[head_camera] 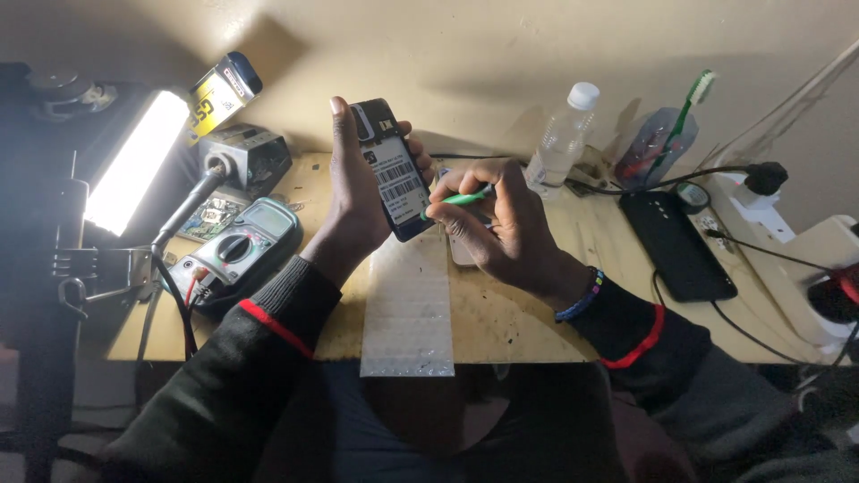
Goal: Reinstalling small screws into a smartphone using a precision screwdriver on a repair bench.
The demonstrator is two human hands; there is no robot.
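Phone [394, 174], back cover off, stood gripped in the left hand [353, 192] while right hand [501, 219] fingers pinched a green tool [461, 199] at its edge, prying seemingly underway and calling for careful leverage.

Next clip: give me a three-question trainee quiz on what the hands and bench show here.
1. True or false: the left hand holds the opened phone upright.
2. What colour is the tool pinched in the right hand?
3. The multimeter lies: A) left of the hands, B) beside the water bottle, C) on the black phone.

Key: 1 true; 2 green; 3 A.
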